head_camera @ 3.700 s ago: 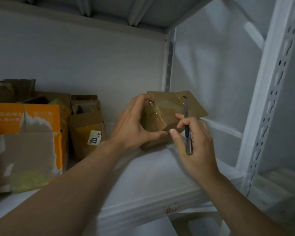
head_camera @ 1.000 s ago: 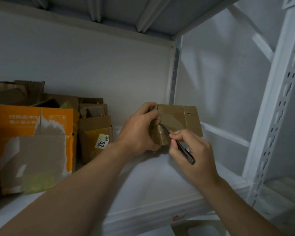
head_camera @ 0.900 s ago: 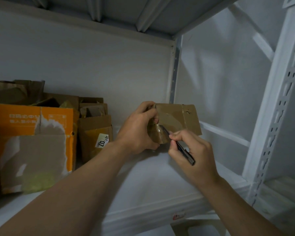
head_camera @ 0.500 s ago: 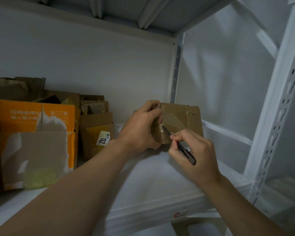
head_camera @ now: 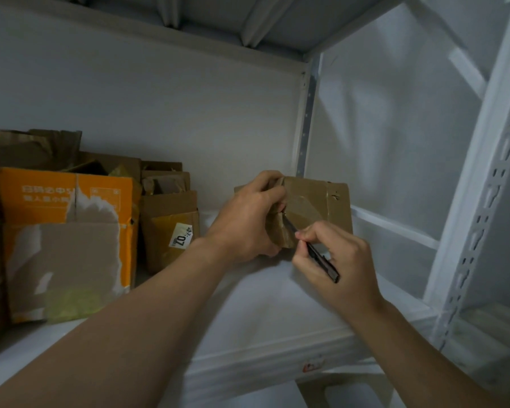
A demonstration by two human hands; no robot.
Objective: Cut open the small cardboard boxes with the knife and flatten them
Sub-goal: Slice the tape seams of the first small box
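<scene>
Box (head_camera: pixel 318 198) stands upright over the shelf (head_camera: pixel 262 307), just off centre toward 3 o'clock, my left hand (head_camera: pixel 248 222) gripping its 9 o'clock end. My right hand (head_camera: pixel 342 269), at 5 o'clock of it, pinches the knife (head_camera: pixel 320 256), tip on the taped face. Orange carton (head_camera: pixel 62 201) and brown boxes (head_camera: pixel 168 219) at 9 o'clock, well apart.

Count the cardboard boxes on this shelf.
5 at least: the held box in the left hand, the orange box at left, the stickered box beside it, a brown box behind that, a tall brown box behind the orange. Others may be hidden.
</scene>
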